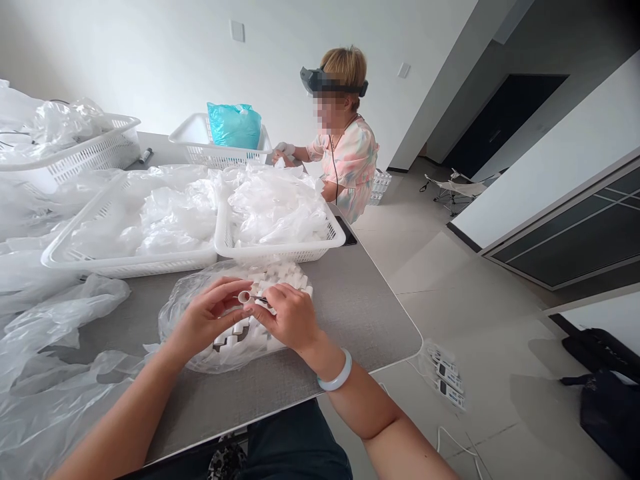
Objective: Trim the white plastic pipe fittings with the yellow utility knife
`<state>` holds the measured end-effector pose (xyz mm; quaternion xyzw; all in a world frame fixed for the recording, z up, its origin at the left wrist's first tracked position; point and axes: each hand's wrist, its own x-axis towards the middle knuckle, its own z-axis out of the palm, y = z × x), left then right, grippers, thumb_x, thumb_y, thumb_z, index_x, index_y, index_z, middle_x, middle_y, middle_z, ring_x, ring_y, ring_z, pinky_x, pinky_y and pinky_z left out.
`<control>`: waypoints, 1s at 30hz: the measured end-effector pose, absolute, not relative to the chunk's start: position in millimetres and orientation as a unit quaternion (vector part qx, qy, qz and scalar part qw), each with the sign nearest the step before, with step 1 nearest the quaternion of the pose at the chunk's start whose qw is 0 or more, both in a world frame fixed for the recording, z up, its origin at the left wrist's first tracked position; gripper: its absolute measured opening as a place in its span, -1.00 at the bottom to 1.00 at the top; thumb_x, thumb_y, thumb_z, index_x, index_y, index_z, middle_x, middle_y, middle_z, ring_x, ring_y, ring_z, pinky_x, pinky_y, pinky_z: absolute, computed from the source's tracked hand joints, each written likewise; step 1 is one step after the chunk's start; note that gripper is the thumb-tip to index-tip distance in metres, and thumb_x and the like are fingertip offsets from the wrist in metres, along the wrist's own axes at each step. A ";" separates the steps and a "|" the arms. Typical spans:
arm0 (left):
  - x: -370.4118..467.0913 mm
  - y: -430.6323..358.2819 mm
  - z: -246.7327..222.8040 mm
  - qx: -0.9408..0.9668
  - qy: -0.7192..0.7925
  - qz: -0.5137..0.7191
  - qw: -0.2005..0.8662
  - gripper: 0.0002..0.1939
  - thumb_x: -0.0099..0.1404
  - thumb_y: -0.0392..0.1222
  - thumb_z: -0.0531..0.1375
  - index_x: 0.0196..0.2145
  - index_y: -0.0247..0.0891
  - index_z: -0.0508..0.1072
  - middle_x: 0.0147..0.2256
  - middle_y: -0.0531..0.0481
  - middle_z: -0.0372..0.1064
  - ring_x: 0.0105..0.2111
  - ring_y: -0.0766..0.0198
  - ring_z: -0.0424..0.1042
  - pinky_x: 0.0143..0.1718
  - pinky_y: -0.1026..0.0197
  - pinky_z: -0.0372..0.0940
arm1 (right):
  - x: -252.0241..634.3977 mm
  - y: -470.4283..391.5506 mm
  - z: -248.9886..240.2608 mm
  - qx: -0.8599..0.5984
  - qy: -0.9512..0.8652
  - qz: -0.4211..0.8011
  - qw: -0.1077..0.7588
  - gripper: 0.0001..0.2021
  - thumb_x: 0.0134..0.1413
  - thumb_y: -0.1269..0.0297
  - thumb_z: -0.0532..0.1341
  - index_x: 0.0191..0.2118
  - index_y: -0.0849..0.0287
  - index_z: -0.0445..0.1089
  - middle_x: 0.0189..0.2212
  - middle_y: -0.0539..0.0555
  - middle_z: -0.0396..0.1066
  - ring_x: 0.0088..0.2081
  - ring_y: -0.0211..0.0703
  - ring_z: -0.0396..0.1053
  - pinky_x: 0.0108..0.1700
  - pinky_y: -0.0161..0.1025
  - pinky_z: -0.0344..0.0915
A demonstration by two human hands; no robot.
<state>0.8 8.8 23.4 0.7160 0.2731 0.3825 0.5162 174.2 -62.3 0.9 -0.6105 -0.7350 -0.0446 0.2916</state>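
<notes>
Between the fingers of my left hand [217, 308] is a short white tube [245, 297], its round open end turned toward me. My right hand [287, 313], with a pale bracelet at the wrist, pinches a thin dark tool [260, 300] whose tip points at the tube; its exact kind is hidden by the fingers. Under both hands a clear plastic bag [175, 303] lies spread on the grey table. Many similar small white tube pieces [285, 272] are heaped in it.
White baskets [280, 252] filled with clear plastic bags stand just beyond my hands. A blue bag [234, 125] sits in a farther basket. Loose plastic film [75, 313] covers the left side. Another person [350, 153] works at the table's far end. The table edge [395, 300] is on my right.
</notes>
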 end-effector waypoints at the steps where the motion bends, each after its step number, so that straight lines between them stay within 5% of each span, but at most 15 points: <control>1: 1.5 8.3 23.0 0.728 0.277 0.385 0.495 -0.65 0.04 0.03 0.48 -0.20 -0.09 0.67 -0.22 -0.12 0.47 -0.35 0.15 0.44 -0.36 0.19 0.42 | 174.0 -61.8 0.5 -0.612 -0.735 -0.048 0.289 -0.45 0.41 -0.17 -0.05 -0.45 0.13 0.31 -0.61 0.01 0.24 -0.49 -0.23 0.28 -0.48 -0.34 0.09; 12: 2.2 4.7 17.6 0.764 0.307 0.408 0.395 -0.80 0.10 -0.01 0.40 -0.27 -0.01 0.68 -0.31 -0.05 0.51 -0.54 0.26 0.35 -0.34 0.21 0.36 | 171.5 -62.8 0.6 -0.611 -0.735 -0.057 0.287 -0.48 0.45 -0.06 -0.03 -0.50 0.13 0.28 -0.64 -0.01 0.22 -0.51 -0.25 0.27 -0.50 -0.33 0.03; 24: -0.7 4.8 16.6 0.784 0.270 0.408 0.381 -0.74 0.27 0.00 0.31 -0.13 -0.08 0.66 -0.20 -0.10 0.60 -0.36 0.14 0.52 -0.42 0.23 0.37 | 173.3 -61.6 -2.2 -0.620 -0.731 -0.067 0.276 -0.46 0.39 -0.16 0.00 -0.45 0.15 0.34 -0.62 0.00 0.26 -0.48 -0.23 0.30 -0.46 -0.33 0.08; 30: -3.3 7.6 2.4 0.785 0.278 0.405 0.378 -0.65 0.34 0.12 0.25 -0.12 -0.20 0.57 -0.11 -0.15 0.62 -0.12 0.01 0.60 -0.15 0.09 0.53 | 171.3 -59.8 -9.3 -0.587 -0.727 -0.136 0.329 -0.45 0.45 -0.08 -0.05 -0.50 0.15 0.29 -0.66 -0.03 0.20 -0.54 -0.28 0.25 -0.51 -0.34 0.04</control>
